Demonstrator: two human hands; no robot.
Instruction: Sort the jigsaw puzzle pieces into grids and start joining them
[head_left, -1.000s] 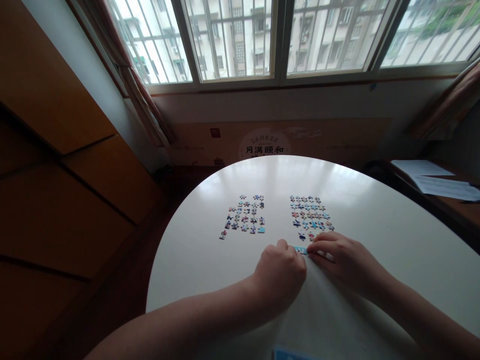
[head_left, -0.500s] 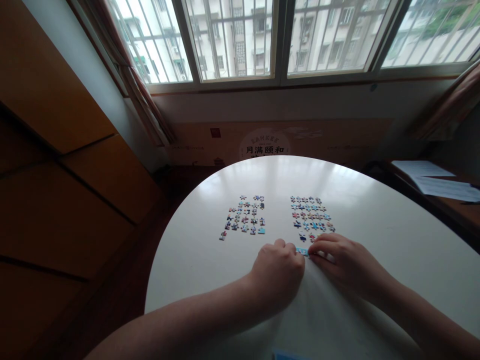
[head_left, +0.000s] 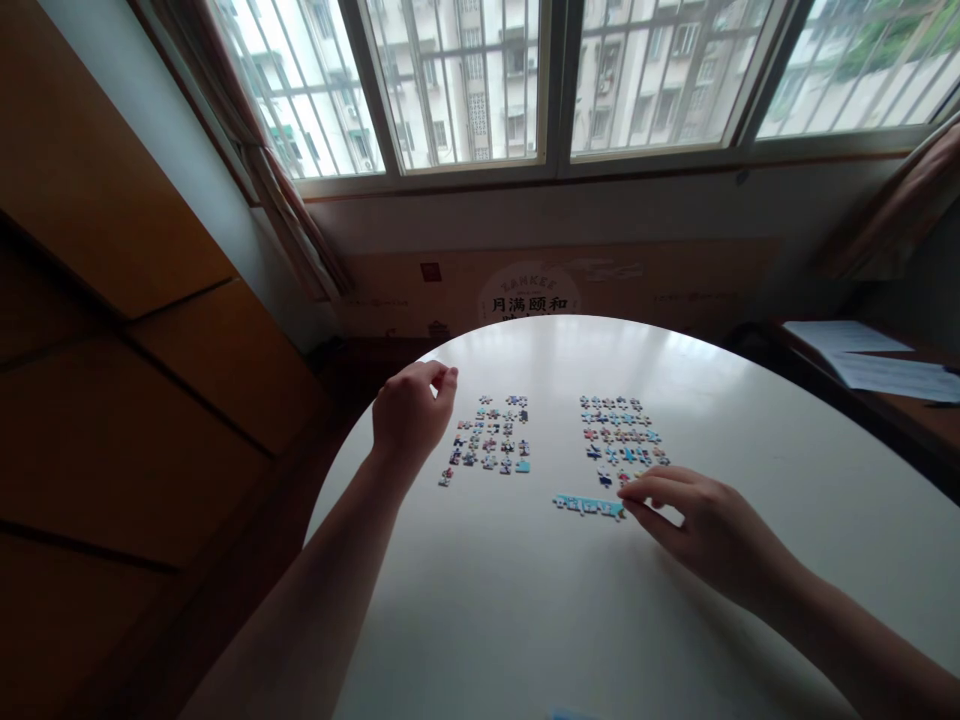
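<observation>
A short strip of joined blue jigsaw pieces (head_left: 585, 505) lies flat on the white table. My right hand (head_left: 705, 520) is at the strip's right end, thumb and index finger pinched on the end jigsaw piece. Off to the left, my left hand (head_left: 411, 408) hovers over the table beside the left group of loose jigsaw pieces (head_left: 491, 443). Its fingers are curled in with the thumb against them, and whatever they may hold is hidden. Beyond my right hand sits the right group of jigsaw pieces (head_left: 619, 435), set out in rows; my fingers partly cover its near edge.
The round white table (head_left: 480, 600) has its curved edge at the left and back. A blue object (head_left: 571, 715) just shows at the bottom edge. Papers (head_left: 885, 370) lie on a brown surface at the right. Windows and a printed panel (head_left: 645, 290) are behind.
My left hand has left the strip and swung up and left to the far side of the left group, uncovering the strip. My right hand has stayed at the strip's right end.
</observation>
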